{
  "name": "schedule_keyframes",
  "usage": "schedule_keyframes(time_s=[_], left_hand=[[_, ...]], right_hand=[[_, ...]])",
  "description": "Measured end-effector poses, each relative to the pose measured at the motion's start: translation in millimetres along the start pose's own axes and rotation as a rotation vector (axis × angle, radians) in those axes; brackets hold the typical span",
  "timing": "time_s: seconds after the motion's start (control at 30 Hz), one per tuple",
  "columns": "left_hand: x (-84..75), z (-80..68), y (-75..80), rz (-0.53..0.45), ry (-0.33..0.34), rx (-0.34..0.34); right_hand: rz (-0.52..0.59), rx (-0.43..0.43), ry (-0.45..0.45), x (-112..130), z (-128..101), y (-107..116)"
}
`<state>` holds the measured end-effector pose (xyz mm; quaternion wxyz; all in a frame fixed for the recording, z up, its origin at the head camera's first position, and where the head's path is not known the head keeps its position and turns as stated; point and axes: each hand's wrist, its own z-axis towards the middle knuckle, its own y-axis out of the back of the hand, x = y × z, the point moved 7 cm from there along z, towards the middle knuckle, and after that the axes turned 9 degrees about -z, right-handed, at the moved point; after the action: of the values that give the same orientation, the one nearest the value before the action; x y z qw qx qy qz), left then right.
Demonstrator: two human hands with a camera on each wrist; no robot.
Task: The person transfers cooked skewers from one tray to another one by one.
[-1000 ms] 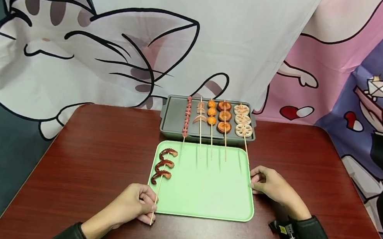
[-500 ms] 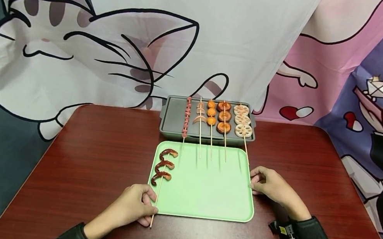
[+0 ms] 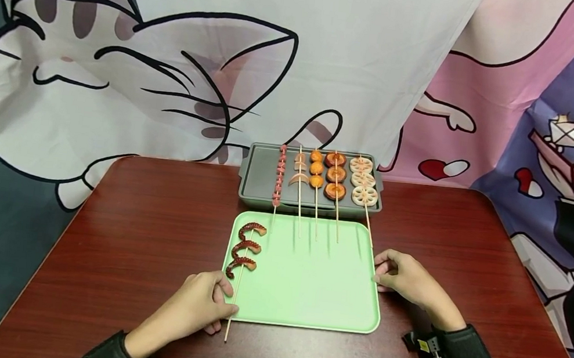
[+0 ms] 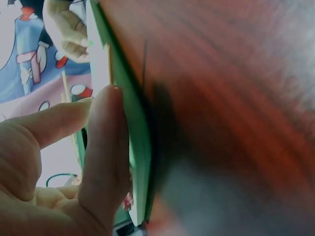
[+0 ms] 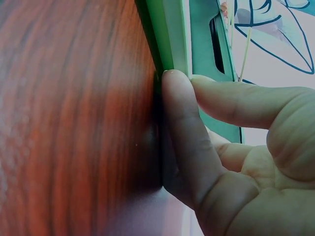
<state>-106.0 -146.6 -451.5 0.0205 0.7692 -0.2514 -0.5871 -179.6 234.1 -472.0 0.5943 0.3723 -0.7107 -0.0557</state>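
Observation:
A skewer of three curled, reddish-brown tentacle pieces lies along the left side of a light green tray. Its bare stick sticks out past the tray's near edge. My left hand is at the tray's near left corner, thumb across the stick and index finger apart from it on the other side. In the left wrist view the stick's end shows just beyond the fingertips. At the tray's right side, my right hand pinches the rim between thumb and index finger.
Behind the green tray stands a dark grey grill pan. Several skewers lie across it: pink pieces, pale curved pieces, orange balls, brown rounds and lotus root slices. Their sticks overhang the tray. A printed cloth hangs behind the wooden table.
My left hand's fingers have loosened from the stick and spread apart, and the hand has shifted slightly. The tentacle skewer has settled slightly nearer. The right hand has stayed on the tray's rim.

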Motion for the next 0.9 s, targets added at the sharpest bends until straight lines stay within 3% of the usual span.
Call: schedule_keyframes(time_s=[0.17,0.57,0.9], left_hand=[[-5.9,3.3,14.2,0.025,-0.030,-0.023],[-25.3,15.2,57.7,0.092,-0.121,-0.170],[-36.6,35.4,69.8,-0.081,-0.188,-0.191]], right_hand=[[0.011,0.003,-0.004,0,0,-1],[0.001,0.000,0.008,2,0,0],[0.016,0.001,0.015,0,-1,0]])
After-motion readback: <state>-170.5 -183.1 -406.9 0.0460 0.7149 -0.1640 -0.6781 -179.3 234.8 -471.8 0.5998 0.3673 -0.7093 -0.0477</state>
